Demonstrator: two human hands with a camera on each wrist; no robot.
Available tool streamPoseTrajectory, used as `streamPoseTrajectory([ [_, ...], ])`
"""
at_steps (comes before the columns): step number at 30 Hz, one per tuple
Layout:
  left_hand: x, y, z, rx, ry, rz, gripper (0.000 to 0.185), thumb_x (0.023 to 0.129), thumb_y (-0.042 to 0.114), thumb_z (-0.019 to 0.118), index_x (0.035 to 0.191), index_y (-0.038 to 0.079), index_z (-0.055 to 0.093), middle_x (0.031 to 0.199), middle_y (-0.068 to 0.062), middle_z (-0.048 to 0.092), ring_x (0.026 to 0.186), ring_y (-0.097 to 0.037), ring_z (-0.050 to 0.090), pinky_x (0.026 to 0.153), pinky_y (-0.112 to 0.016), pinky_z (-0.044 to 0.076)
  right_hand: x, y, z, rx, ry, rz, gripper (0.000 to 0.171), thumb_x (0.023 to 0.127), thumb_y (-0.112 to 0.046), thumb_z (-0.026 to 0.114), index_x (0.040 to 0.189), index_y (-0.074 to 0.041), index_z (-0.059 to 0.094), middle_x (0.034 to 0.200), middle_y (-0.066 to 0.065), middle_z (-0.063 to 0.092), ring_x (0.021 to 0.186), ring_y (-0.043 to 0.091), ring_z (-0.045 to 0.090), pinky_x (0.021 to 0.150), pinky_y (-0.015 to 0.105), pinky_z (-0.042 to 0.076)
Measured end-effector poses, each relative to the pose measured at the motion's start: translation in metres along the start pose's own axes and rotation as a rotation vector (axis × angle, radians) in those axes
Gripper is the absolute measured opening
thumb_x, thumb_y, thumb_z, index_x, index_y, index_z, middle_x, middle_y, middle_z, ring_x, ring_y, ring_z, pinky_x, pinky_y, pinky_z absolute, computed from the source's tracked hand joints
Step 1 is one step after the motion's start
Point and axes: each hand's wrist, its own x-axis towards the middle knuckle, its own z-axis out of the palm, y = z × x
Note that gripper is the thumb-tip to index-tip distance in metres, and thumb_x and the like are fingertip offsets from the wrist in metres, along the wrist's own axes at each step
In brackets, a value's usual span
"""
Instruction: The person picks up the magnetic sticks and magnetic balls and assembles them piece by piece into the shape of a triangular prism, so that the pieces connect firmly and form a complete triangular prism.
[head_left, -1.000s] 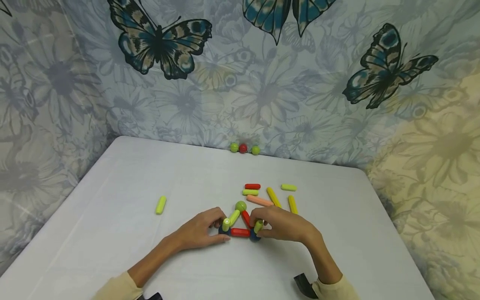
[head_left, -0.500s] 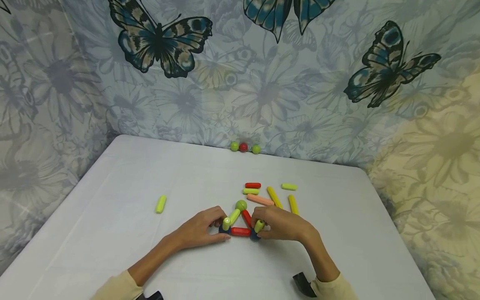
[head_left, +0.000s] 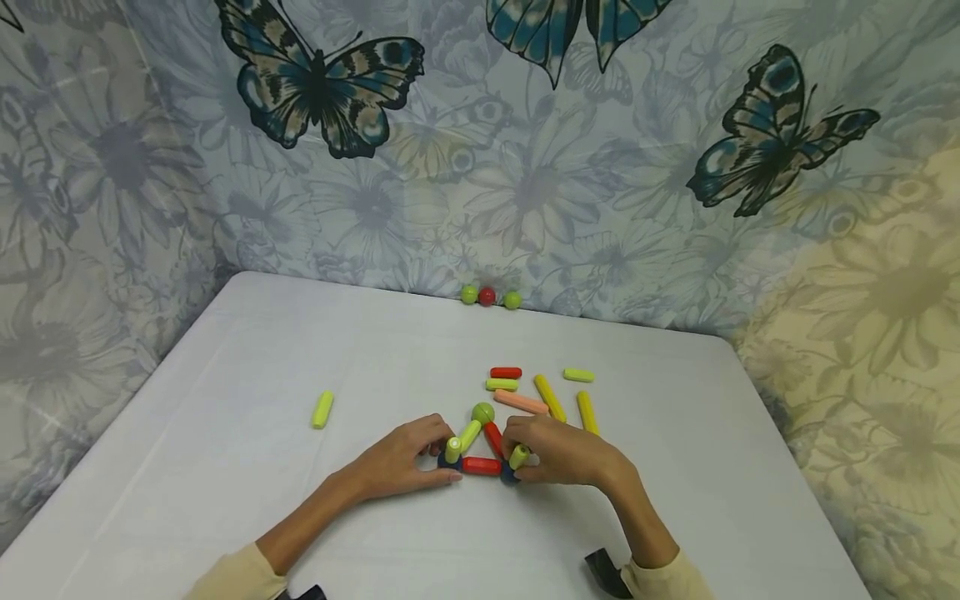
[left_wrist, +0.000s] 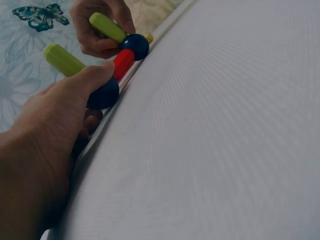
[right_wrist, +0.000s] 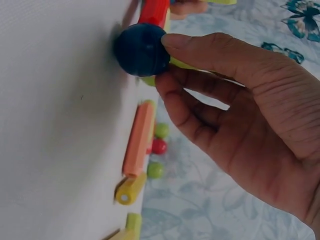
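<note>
A flat triangle of toy rods lies on the white table [head_left: 225, 467]: a red rod [head_left: 481, 466] joins two blue balls, and a lime rod [head_left: 469, 434] and a second red rod [head_left: 492, 437] meet at a green ball [head_left: 482, 412]. My left hand [head_left: 444, 457] pinches the left blue ball [left_wrist: 103, 95], which carries an upright green rod [left_wrist: 64, 60]. Thumb and fingers of my right hand [head_left: 513, 462] grip the right blue ball [right_wrist: 141, 49], which carries its own green rod [head_left: 518, 456].
Loose rods lie just beyond the triangle: red [head_left: 506, 372], lime [head_left: 502, 384], salmon [head_left: 520, 402], two yellow [head_left: 549, 397] and a short lime one [head_left: 578, 375]. A lone lime rod [head_left: 322, 409] lies at the left. Three small balls [head_left: 487, 296] sit by the patterned backdrop.
</note>
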Motion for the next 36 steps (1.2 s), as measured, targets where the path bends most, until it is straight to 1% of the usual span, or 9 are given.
streamPoseTrajectory([
  [5,0.0,0.0,0.001,0.007,0.009,0.004,0.03,0.093,0.047,0.077,0.108,0.025,0.065,0.097,0.014,0.056,0.087,0.0,0.052,0.078,-0.018,0.049,-0.005,-0.002,-0.01,0.077,-0.087,0.061,0.035,0.089,-0.007,0.082,0.117,-0.013,0.063,0.114,-0.006,0.066,0.102,0.006,0.062,0.093,0.028,0.055],
  [10,0.0,-0.002,0.003,0.0,-0.007,-0.01,0.031,0.093,0.049,0.076,0.109,0.025,0.065,0.097,0.014,0.056,0.088,0.001,0.052,0.079,-0.018,0.049,-0.01,0.006,-0.036,0.212,-0.17,0.104,0.069,0.093,-0.008,0.078,0.152,-0.015,0.042,0.141,0.008,0.058,0.115,0.024,0.063,0.095,0.037,0.055],
  [13,0.0,-0.001,0.002,0.001,-0.011,-0.011,0.031,0.094,0.049,0.076,0.11,0.025,0.065,0.097,0.014,0.056,0.088,0.001,0.052,0.079,-0.018,0.049,-0.004,0.02,-0.058,0.271,-0.112,0.026,0.063,0.1,-0.009,0.068,0.155,-0.013,0.037,0.137,0.016,0.061,0.119,0.032,0.064,0.097,0.038,0.056],
  [16,-0.001,0.001,0.0,-0.003,-0.011,-0.017,0.031,0.093,0.047,0.077,0.11,0.024,0.065,0.097,0.014,0.056,0.087,0.001,0.052,0.078,-0.017,0.049,0.017,0.038,-0.081,0.289,0.043,-0.012,0.043,0.107,-0.011,0.057,0.148,-0.008,0.045,0.136,0.02,0.06,0.123,0.037,0.063,0.1,0.043,0.055],
  [20,-0.001,0.0,0.001,-0.016,-0.014,-0.017,0.031,0.093,0.047,0.077,0.111,0.024,0.065,0.098,0.013,0.056,0.087,0.0,0.052,0.077,-0.017,0.049,0.063,0.066,-0.101,0.245,0.268,0.09,0.039,0.11,-0.01,0.05,0.146,0.002,0.045,0.142,0.028,0.054,0.129,0.044,0.059,0.106,0.055,0.051],
  [23,-0.001,-0.001,0.002,-0.016,-0.012,-0.009,0.031,0.094,0.048,0.076,0.111,0.024,0.065,0.098,0.014,0.055,0.087,0.0,0.052,0.076,-0.017,0.048,0.095,0.089,-0.104,0.187,0.338,0.169,0.042,0.108,-0.005,0.049,0.147,0.01,0.043,0.149,0.033,0.048,0.135,0.049,0.053,0.112,0.058,0.046],
  [30,-0.002,-0.005,0.005,-0.019,0.005,0.025,0.03,0.094,0.047,0.077,0.11,0.024,0.064,0.097,0.014,0.055,0.087,0.0,0.052,0.077,-0.016,0.048,0.13,0.124,-0.088,-0.004,0.216,0.281,0.061,0.1,0.001,0.056,0.157,0.006,0.034,0.164,0.035,0.024,0.154,0.052,0.026,0.125,0.063,0.029],
  [33,-0.002,-0.005,0.005,-0.015,-0.003,0.022,0.031,0.094,0.048,0.076,0.11,0.024,0.064,0.098,0.014,0.055,0.088,0.0,0.052,0.078,-0.016,0.049,0.133,0.13,-0.081,-0.057,0.164,0.358,0.06,0.098,-0.001,0.06,0.155,0.0,0.041,0.159,0.036,0.026,0.147,0.051,0.034,0.12,0.063,0.036],
  [36,-0.002,-0.004,0.002,-0.01,-0.003,0.014,0.031,0.094,0.048,0.076,0.111,0.025,0.065,0.098,0.014,0.056,0.088,0.0,0.053,0.078,-0.016,0.049,0.134,0.132,-0.079,-0.06,0.155,0.413,0.052,0.098,-0.005,0.061,0.148,-0.004,0.05,0.149,0.031,0.04,0.133,0.043,0.045,0.114,0.059,0.042],
])
